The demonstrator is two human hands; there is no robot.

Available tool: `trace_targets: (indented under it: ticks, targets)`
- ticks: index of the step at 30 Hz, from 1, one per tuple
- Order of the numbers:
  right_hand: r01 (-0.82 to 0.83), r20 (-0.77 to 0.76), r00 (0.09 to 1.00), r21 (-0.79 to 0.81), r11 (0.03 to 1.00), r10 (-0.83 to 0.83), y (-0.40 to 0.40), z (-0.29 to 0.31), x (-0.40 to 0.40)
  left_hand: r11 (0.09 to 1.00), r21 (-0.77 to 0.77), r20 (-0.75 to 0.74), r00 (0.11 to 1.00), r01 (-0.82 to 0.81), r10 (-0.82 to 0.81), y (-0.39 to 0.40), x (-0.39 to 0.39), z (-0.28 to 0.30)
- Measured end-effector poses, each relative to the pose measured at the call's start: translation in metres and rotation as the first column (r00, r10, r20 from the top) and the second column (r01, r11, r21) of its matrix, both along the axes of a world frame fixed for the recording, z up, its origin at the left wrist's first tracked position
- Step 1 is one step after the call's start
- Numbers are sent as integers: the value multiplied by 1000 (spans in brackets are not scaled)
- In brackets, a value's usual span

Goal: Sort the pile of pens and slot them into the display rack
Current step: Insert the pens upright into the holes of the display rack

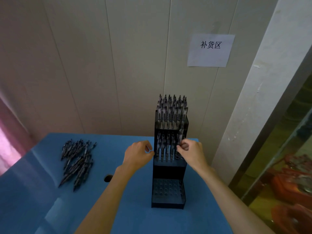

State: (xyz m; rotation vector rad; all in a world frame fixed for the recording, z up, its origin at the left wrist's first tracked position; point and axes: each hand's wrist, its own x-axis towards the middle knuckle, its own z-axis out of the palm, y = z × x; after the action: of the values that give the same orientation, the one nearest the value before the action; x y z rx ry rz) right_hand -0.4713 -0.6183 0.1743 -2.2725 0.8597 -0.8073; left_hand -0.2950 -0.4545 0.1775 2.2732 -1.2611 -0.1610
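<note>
A black three-tier display rack [168, 171] stands on the blue table [118, 208], right of centre. Its top tier is packed with upright pens [172, 108]. The middle tier holds a row of pens [164, 146]. The bottom tier shows only bare holes. My right hand [191, 152] pinches a pen [181, 137] at the right end of the middle tier. My left hand [138, 154] is beside the rack's left side, fingers curled and touching its edge. A pile of dark pens [76, 161] lies on the table at the left.
A panelled wall stands close behind the rack, with a paper sign [210, 50] on it. A round hole [108, 178] is in the table surface near my left forearm. The table's right edge runs just right of the rack.
</note>
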Motion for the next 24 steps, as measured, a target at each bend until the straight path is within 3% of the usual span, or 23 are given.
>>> trace_targets:
  ticks: [24]
  targets:
    - [14,-134,991,-35,999,-18,-5,-13,8,998,-63,-30,999,-15,13,-2,-9,7]
